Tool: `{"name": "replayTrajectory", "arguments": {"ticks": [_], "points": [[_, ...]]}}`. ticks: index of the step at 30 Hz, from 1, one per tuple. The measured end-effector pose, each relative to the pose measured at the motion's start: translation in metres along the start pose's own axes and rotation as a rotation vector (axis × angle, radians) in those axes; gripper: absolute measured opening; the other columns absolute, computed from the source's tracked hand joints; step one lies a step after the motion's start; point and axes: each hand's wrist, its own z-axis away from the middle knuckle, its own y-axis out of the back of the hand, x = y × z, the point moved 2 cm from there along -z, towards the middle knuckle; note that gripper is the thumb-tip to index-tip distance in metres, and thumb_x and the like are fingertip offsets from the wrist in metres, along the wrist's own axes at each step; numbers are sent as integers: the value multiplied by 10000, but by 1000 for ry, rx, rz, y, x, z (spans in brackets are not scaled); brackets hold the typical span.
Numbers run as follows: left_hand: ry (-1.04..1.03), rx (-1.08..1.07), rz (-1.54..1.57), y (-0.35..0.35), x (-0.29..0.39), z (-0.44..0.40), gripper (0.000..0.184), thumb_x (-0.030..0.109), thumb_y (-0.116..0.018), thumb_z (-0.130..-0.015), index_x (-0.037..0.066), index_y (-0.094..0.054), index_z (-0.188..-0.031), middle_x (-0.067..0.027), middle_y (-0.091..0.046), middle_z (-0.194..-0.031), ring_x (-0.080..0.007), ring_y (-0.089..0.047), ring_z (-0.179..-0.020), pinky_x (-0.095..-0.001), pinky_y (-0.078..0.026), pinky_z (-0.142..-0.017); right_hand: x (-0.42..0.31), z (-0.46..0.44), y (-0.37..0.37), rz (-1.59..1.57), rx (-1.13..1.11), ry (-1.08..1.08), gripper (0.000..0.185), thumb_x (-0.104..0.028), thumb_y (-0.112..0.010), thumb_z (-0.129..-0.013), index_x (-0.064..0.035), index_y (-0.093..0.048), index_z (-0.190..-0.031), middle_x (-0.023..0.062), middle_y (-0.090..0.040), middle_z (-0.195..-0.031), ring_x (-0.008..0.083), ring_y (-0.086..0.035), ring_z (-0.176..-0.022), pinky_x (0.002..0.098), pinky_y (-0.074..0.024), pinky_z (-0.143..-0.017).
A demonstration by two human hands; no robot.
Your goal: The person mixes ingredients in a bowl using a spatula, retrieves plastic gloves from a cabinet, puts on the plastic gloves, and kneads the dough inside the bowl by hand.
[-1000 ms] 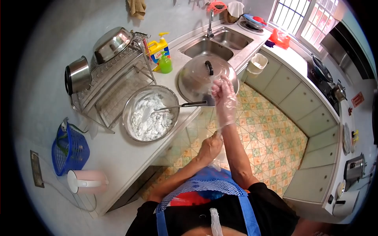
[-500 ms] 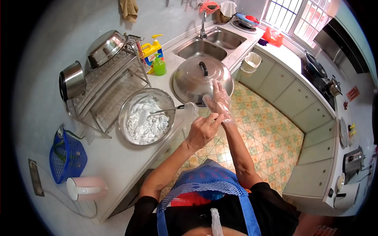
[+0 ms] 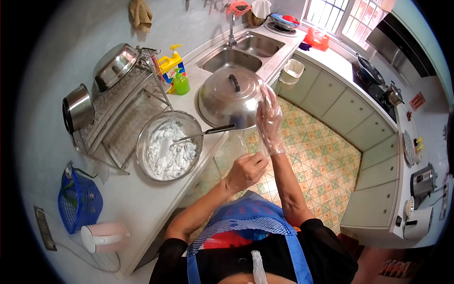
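At far left on the table (image 3: 137,203), a blue plastic basket (image 3: 81,203) holding something green stands near a pink electric kettle (image 3: 105,237) with a white handle. Behind them, a metal dish rack (image 3: 120,120) carries a steel pot (image 3: 79,110) lying on its side and a tilted steel basin (image 3: 116,66). Just right of the rack, a large round bowl (image 3: 138,150) holds clumpy white powder (image 3: 169,154); a long utensil (image 3: 220,129) with a black handle leans across its rim, the handle reaching toward the lid. Behind the bowl, a yellow jug (image 3: 172,65) with a pump top stands just beside a green pump bottle (image 3: 180,84). A domed steel lid (image 3: 222,102) with a black grip rests at the table's front edge, before a double sink (image 3: 231,61).

The bare left hand (image 3: 247,170) has its fingers together, pinched on the cuff of a clear plastic glove (image 3: 275,144) at the right wrist. That glove covers the right hand (image 3: 270,118), whose fingers point up, extended and unclenched, beside the lid's right side; whether they touch it, I cannot tell. Farther right, a white bin (image 3: 292,71) hangs by the cabinets, and a wok (image 3: 371,70) sits on the stove.
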Motion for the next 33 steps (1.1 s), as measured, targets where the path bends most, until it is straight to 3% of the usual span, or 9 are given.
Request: {"name": "replayTrajectory", "arguments": {"ticks": [5,10,12,15,17,23,26,28,33], "points": [[122,73,-11,5,2,-28,218,107,-689,-741,56,-608,-938,-56,-551,-887,-212,-591,-670,-306,-484,-568,16,1,-9,462,-262,-32,520,-86,-540,-814,-98,-420,-1319,192,-366,-1378,387,-311,-1298,513,-259,-1049],[-67,98,-119,-15,-17,-40,234,86,-621,-759,29,-589,-984,-88,-556,-922,-216,-593,-706,-309,-478,-572,41,43,-38,194,-333,-319,423,-259,-462,-896,-218,-435,-1316,197,-320,-1422,366,-264,-1340,500,-153,-1103],[-59,-6,-170,-20,-10,-37,273,62,-577,-725,6,-574,-992,-112,-565,-925,-242,-591,-707,-321,-474,-582,51,56,-40,495,-632,64,570,-380,-398,-930,-32,-334,-1377,215,-315,-1420,360,-198,-1361,486,-45,-1122],[-126,-46,-92,-33,4,-27,312,36,-564,-699,-4,-568,-1009,-142,-564,-927,-247,-592,-725,-318,-476,-612,36,36,-24,48,-489,-129,405,-191,-483,-901,-30,-466,-1272,194,-491,-1241,328,-451,-1177,436,-316,-1011],[-99,-16,-30,-30,3,-28,292,35,-574,-717,7,-574,-1008,-140,-564,-911,-248,-590,-731,-311,-479,-623,19,26,-13,-603,-477,-485,286,27,-471,-851,-26,-582,-1109,67,-603,-927,145,-579,-845,266,-472,-734],[944,447,1201,27,-50,-4,211,231,-522,-924,84,-560,-1070,44,-526,-854,-30,-497,-758,-167,-396,-674,37,4,32,-953,-408,-813,206,-98,-517,-919,-63,-601,-1104,-21,-542,-818,56,-473,-723,188,-390,-598],[968,695,1450,52,-77,19,317,176,-539,-878,60,-500,-1171,1,-524,-970,-78,-521,-872,-215,-429,-774,25,6,71,-558,-514,-468,246,-231,-529,-930,-59,-607,-1087,-17,-546,-818,51,-446,-668,182,-343,-539],[972,712,1468,59,-84,34,364,136,-535,-845,54,-481,-1195,-19,-532,-993,-98,-529,-887,-241,-447,-791,20,15,77,-1031,-684,-833,445,-426,-474,-932,-32,-604,-1094,-50,-436,-725,43,-337,-597,194,-281,-548],[927,773,1423,65,-82,50,491,-22,-530,-763,43,-441,-1242,-65,-546,-1111,-140,-578,-913,-269,-491,-813,-16,36,82,-1041,-872,-636,662,-587,-509,-834,-13,-567,-1159,0,-485,-767,93,-400,-654,247,-328,-600]]}}
